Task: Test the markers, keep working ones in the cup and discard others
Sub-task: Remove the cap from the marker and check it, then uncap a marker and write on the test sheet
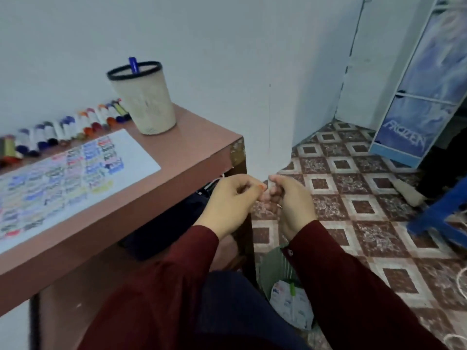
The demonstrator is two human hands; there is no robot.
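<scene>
Trouble waits below: the left hand (pixel 231 199) and right hand (pixel 292 202) hold what looks like a small white marker with an orange end (pixel 263 187) off the pink-brown worktop (pixel 197 140), over the green bin (pixel 271 263). Each grip is curled, pinching it. A hard tug could drop it in by mistake, well apart from the beige black-rimmed cup (pixel 146 104).

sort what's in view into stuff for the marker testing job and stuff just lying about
job: cup, blue marker in it, row of markers by the wall, test paper, green bin, orange-tipped marker pinched by left hand and right hand
lying about: Frozen cabinet, blue stool
</scene>
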